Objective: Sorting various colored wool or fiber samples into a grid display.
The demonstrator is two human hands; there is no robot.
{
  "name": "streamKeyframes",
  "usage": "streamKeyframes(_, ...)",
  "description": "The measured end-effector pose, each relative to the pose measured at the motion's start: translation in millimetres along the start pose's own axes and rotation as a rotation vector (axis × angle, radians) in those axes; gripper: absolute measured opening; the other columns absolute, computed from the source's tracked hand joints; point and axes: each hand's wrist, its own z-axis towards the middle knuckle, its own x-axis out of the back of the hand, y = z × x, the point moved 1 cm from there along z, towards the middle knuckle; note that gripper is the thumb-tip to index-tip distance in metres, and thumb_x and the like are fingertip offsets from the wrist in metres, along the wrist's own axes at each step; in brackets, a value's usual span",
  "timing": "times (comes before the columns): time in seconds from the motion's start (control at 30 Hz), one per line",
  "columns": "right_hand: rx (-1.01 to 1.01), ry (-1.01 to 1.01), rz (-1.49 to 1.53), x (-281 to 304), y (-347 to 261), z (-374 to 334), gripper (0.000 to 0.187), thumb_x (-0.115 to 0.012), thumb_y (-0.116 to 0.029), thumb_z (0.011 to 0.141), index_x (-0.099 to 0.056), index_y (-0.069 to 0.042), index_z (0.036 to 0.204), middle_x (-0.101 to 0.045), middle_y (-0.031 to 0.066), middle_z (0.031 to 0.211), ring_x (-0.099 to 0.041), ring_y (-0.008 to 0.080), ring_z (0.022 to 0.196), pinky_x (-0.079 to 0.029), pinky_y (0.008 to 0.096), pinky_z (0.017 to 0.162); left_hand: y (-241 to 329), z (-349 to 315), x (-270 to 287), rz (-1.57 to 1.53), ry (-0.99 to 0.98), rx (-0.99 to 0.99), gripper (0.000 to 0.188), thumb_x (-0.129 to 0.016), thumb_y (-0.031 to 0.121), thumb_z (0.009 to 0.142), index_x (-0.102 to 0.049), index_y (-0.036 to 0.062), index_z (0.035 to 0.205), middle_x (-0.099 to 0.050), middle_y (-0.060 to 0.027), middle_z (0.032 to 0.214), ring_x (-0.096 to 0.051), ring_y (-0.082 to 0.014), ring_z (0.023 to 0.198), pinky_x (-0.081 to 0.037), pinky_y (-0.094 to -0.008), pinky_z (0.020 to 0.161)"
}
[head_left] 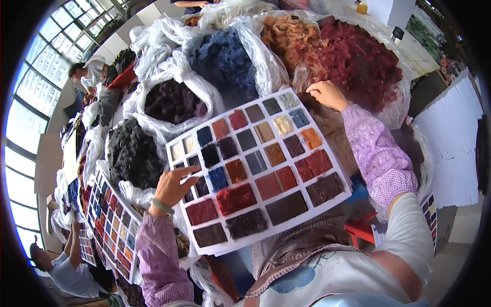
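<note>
plainly, from the head view, we see a large white swatch board (261, 200) at a slant before our body, its near edge over our lap and its far side toward the heaped fibre. rows of square and oblong samples cover its surface, in red, brown, navy, tan, cream and orange. our left hand (170, 192) is at the board's left side, thumb and fingers apart over dark samples; we cannot tell how firmly they touch. our right hand (330, 95) is just beyond the upper right corner, fingers curled in; we cannot tell whether the fingertips are closed on anything.

beyond the board, clear plastic bags (204, 92) stand with their mouths spread, around blue fibre (222, 59), orange fibre (289, 43), dark red fibre (358, 61), deep purple fibre (171, 102) and black fibre (135, 156). to our left, a second swatch board (115, 221) tilts beside the bags, and two co-workers (69, 268) are near tall gridded windows (30, 123). at our right, white sheets (445, 138) are stacked.
</note>
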Motion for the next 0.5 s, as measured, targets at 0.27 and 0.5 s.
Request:
streamKeyframes(0.27, 0.007, 0.247, -0.185, -62.9, 71.8, 150.0, 0.021, -0.058, -0.01, 0.071, -0.063, -0.01, 0.092, -0.061, 0.0115, 0.081, -0.058, 0.0299, 0.079, -0.046, 0.0385, 0.07, -15.8, 265.6, -23.7, 0.367, 0.256, 0.03, 0.021, -0.049, 0.015, 0.077, -0.065, 0.0201, 0.09, -0.063, -0.0134, 0.081, -0.06, -0.0328, 0.078, -0.048, -0.0424, 0.068)
streamKeyframes(0.5, -0.135, 0.018, -0.299, -78.3, 87.9, 166.6, 0.029, -0.053, -0.011, 0.073, -0.058, -0.012, 0.102, -0.062, 0.0148, 0.089, -0.059, 0.0327, 0.086, -0.047, 0.0388, 0.073, -29.6, 423.1, -59.6, 0.421, 0.559, -0.022, 0.022, -0.054, 0.01, 0.071, -0.062, 0.015, 0.091, -0.063, -0.0065, 0.086, -0.055, -0.0257, 0.089, -0.046, -0.0383, 0.072)
